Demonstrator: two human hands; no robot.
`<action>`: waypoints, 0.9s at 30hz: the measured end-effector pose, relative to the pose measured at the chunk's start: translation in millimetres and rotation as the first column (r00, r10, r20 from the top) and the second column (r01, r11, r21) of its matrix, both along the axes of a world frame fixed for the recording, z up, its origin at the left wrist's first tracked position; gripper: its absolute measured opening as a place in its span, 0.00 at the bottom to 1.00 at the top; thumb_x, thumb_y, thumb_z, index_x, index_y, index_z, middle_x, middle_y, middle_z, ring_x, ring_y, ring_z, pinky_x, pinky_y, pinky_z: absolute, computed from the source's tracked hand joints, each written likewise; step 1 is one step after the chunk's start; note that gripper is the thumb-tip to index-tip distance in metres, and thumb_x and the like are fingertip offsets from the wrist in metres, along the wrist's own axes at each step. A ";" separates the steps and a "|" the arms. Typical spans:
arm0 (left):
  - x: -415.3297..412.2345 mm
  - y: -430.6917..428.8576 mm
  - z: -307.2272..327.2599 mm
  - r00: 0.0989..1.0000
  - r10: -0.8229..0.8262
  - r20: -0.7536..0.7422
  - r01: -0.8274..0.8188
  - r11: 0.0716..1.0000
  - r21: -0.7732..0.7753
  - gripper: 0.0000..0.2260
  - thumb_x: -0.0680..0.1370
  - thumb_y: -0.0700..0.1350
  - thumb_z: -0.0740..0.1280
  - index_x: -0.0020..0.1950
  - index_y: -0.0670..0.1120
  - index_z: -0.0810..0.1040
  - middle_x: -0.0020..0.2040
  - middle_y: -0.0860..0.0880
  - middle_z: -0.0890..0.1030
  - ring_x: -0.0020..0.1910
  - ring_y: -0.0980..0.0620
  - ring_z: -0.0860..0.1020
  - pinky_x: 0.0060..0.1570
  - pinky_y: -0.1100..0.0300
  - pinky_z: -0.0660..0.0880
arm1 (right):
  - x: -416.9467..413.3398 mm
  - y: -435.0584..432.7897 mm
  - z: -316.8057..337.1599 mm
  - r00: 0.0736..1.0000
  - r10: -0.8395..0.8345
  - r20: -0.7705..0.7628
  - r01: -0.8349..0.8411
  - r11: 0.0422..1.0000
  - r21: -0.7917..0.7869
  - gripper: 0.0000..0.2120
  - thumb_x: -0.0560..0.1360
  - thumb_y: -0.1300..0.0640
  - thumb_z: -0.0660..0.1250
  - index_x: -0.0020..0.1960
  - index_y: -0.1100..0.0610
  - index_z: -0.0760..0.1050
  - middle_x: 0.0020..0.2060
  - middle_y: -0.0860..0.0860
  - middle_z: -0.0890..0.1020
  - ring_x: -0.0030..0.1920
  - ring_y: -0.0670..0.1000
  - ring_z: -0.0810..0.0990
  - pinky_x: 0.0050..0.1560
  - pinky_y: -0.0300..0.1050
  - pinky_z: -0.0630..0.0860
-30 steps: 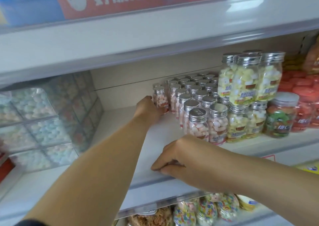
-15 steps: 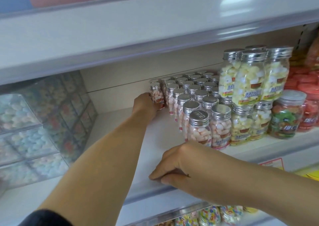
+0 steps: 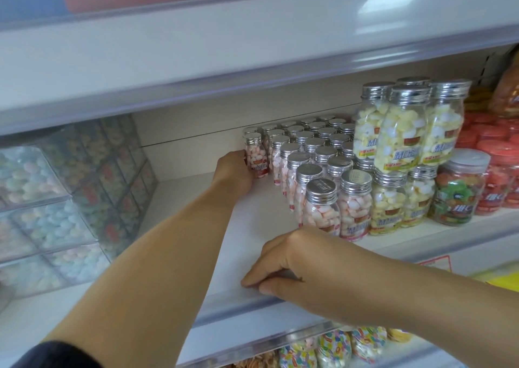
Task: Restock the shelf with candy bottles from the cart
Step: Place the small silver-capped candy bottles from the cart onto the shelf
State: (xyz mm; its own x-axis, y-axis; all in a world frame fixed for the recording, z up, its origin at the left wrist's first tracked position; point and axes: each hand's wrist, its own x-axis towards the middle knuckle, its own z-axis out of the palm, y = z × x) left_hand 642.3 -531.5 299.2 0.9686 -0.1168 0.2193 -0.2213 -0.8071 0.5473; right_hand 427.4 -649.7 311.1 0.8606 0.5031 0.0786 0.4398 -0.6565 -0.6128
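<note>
Far back on the shelf [image 3: 252,227], at the left end of the silver-capped pink rows [image 3: 317,157], wraps the left hand [image 3: 234,172] round the lower body of one candy bottle [image 3: 255,157] and holds it upright, base down, just beside its neighbours, evidently to extend the block leftward with no gap. Curls the right hand [image 3: 283,266] over the front lip [image 3: 233,307], fingertips on top and thumb against the face, probably as a brace for the deep reach. Shows no cart; leaves bare shelf in front of the bottle for further stock.
</note>
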 end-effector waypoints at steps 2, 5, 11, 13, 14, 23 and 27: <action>-0.6 -0.8 0.1 1.000 0.006 0.007 -0.006 1.000 0.015 0.11 0.78 0.41 0.66 0.60 0.44 0.80 0.56 0.45 0.82 0.55 0.44 0.78 0.51 0.59 0.74 | -0.4 0.5 -0.6 1.000 -0.003 0.011 0.003 1.000 0.000 0.12 0.80 0.57 0.66 0.60 0.47 0.82 0.54 0.41 0.83 0.52 0.37 0.77 0.52 0.25 0.70; -1.7 -1.6 0.3 1.000 0.009 0.000 -0.009 1.000 0.023 0.12 0.79 0.40 0.63 0.60 0.44 0.80 0.56 0.44 0.82 0.55 0.43 0.78 0.48 0.60 0.71 | -0.4 0.5 -1.2 1.000 -0.003 0.031 0.003 1.000 0.003 0.12 0.80 0.57 0.66 0.60 0.48 0.82 0.54 0.41 0.83 0.48 0.35 0.76 0.49 0.22 0.68; -6.2 4.7 3.9 0.998 -0.014 -0.055 0.016 0.999 0.042 0.14 0.80 0.41 0.63 0.65 0.44 0.74 0.61 0.47 0.79 0.61 0.44 0.76 0.56 0.57 0.72 | -0.7 0.8 -2.5 1.000 -0.011 0.027 0.010 1.000 0.010 0.12 0.80 0.57 0.66 0.60 0.48 0.82 0.55 0.40 0.82 0.53 0.38 0.78 0.58 0.34 0.74; -13.4 10.0 7.1 0.995 0.017 -0.097 -0.015 1.000 0.018 0.13 0.80 0.40 0.64 0.64 0.47 0.73 0.63 0.46 0.76 0.64 0.43 0.74 0.60 0.56 0.71 | -1.7 1.1 -2.7 0.999 -0.011 0.031 0.011 1.000 0.003 0.12 0.80 0.58 0.66 0.60 0.49 0.82 0.56 0.41 0.82 0.54 0.39 0.79 0.59 0.35 0.74; -19.2 13.4 8.4 0.992 0.022 -0.120 -0.024 1.000 -0.018 0.14 0.80 0.39 0.65 0.64 0.48 0.72 0.64 0.46 0.74 0.65 0.43 0.74 0.62 0.55 0.71 | -2.3 1.1 -3.1 0.999 -0.011 0.038 0.011 1.000 -0.006 0.12 0.80 0.58 0.66 0.61 0.49 0.82 0.56 0.41 0.82 0.54 0.39 0.79 0.58 0.33 0.74; -208.5 51.5 28.6 0.964 -0.085 0.251 0.104 0.992 -0.064 0.20 0.80 0.37 0.62 0.71 0.50 0.73 0.57 0.55 0.80 0.48 0.59 0.77 0.48 0.73 0.69 | -39.7 1.5 -28.5 0.906 -0.004 0.424 0.043 0.995 -0.085 0.17 0.80 0.64 0.63 0.66 0.53 0.78 0.63 0.50 0.78 0.67 0.49 0.72 0.66 0.40 0.68; -298.7 67.6 -4.7 0.962 -0.095 0.254 0.129 0.985 -0.118 0.15 0.79 0.36 0.63 0.60 0.52 0.79 0.49 0.60 0.82 0.47 0.62 0.78 0.50 0.74 0.71 | -91.0 -4.3 -72.3 0.846 0.050 0.530 -0.055 0.998 -0.006 0.13 0.76 0.64 0.64 0.57 0.57 0.82 0.54 0.51 0.81 0.59 0.49 0.75 0.60 0.36 0.69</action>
